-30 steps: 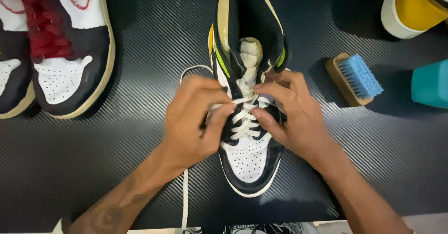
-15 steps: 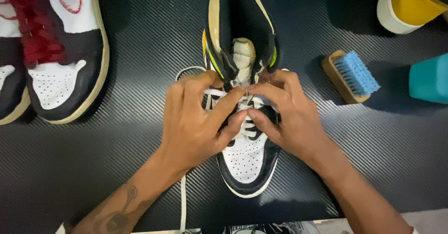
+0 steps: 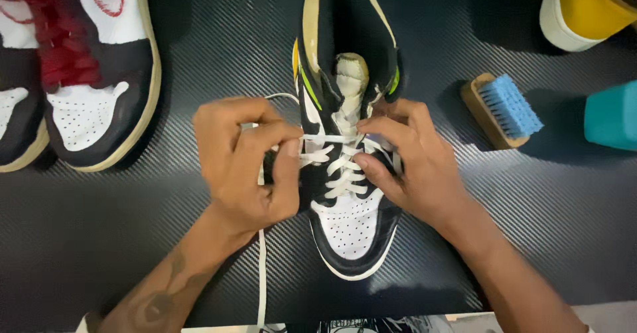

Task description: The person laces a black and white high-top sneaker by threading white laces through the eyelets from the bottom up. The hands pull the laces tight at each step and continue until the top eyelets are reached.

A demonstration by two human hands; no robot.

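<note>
Since half a second ago the left hand (image 3: 245, 164) has drawn apart from the right hand (image 3: 408, 164), stretching the white lace (image 3: 325, 138) taut across the high-top sneaker (image 3: 345, 193) at mat centre; both hands' fingers pinch the lace.

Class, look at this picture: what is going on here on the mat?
A person is lacing a black-and-white high-top sneaker lying on a dark mat. The left hand pinches the white lace and draws it sideways, while the right hand steadies the other side at the eyelets. Another sneaker with red laces lies left; a blue brush lies right.
</note>
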